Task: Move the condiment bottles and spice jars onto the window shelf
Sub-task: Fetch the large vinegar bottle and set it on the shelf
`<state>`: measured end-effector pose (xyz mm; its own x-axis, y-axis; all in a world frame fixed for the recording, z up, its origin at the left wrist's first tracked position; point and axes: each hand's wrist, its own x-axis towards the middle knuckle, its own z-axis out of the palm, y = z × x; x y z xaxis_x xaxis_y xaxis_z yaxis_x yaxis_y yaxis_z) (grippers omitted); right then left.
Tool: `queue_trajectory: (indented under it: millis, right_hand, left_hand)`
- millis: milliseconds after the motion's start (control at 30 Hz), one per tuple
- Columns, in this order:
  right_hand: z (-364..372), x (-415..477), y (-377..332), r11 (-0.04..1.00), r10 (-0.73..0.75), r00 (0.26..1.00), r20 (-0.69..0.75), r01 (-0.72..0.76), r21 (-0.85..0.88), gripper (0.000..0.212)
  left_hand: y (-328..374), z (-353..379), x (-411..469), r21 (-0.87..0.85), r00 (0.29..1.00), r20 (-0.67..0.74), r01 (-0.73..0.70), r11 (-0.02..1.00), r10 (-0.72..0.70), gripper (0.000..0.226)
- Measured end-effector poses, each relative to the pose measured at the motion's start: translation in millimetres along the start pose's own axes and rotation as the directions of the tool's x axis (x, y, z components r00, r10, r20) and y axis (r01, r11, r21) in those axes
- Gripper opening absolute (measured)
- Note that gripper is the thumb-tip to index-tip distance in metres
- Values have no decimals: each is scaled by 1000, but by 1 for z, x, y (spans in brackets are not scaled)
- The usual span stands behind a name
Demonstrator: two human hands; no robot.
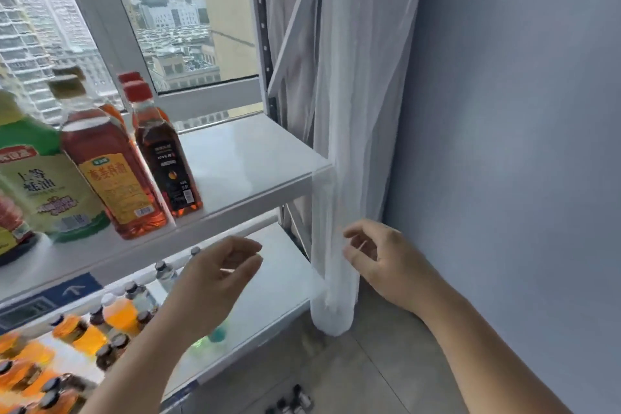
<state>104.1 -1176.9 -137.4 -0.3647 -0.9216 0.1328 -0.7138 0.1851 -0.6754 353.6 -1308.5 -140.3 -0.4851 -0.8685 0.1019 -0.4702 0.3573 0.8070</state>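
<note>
We held our left hand (pixel 215 276) and right hand (pixel 379 255) loosely open and empty below the white window shelf (pixel 255 158), whose left end already carried tall red-capped amber condiment bottles (pixel 114 178), while small dark-lidded orange spice jars (pixel 117 312) remained on the lower white shelf (pixel 279 282).

High-rise flat: window (pixel 174 27) over city, sheer curtain (pixel 353 111), condiment-stocked shelf (pixel 255 158).

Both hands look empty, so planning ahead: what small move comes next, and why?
Probably lower the left hand onto a small clear bottle on the lower shelf and grip it: the hand is open beside it, and the window shelf has bare space beside the dark bottle.
</note>
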Motion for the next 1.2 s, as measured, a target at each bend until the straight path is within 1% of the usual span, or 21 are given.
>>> queue_trajectory:
  millis: [133,200,367,433,567,667,767,867,967,1133,1200]
  right_hand:
    - [-4,-69,-6,996,88,992,-85,-90,-15,21]
    - [-11,-104,-4,990,133,983,-129,-137,-25,20]
    - [-36,-181,5,975,196,947,-253,-217,-55,18]
    - [-48,-210,10,970,214,930,-299,-239,-50,16]
    - [-73,-270,23,961,245,894,-374,-274,-24,14]
    - [-97,-322,37,954,267,878,-396,-298,-19,13]
    - [-122,-380,50,940,299,862,-410,-341,-30,12]
    - [-140,-438,60,919,355,835,-420,-395,-9,13]
    - [-151,-486,66,899,394,807,-440,-438,1,14]
    - [-158,-555,51,876,442,749,-494,-478,59,13]
    - [-158,-575,40,872,455,715,-531,-477,106,13]
  left_hand:
    - [8,11,-31,-179,993,113,-1,984,22,10]
    - [16,21,-45,-192,982,177,-24,981,59,6]
    - [55,51,-75,-168,940,292,-134,977,179,6]
    - [73,65,-92,-129,917,329,-192,973,225,7]
    - [113,93,-132,-58,886,385,-258,964,260,8]
    - [144,119,-167,-29,863,407,-317,948,300,10]
    - [174,148,-206,-8,824,443,-390,921,353,12]
    - [192,175,-246,-22,781,473,-453,891,408,11]
    - [208,192,-285,-45,750,484,-493,869,451,15]
    - [231,197,-341,-69,687,521,-559,827,508,17]
    - [236,194,-357,-82,660,537,-579,811,525,18]
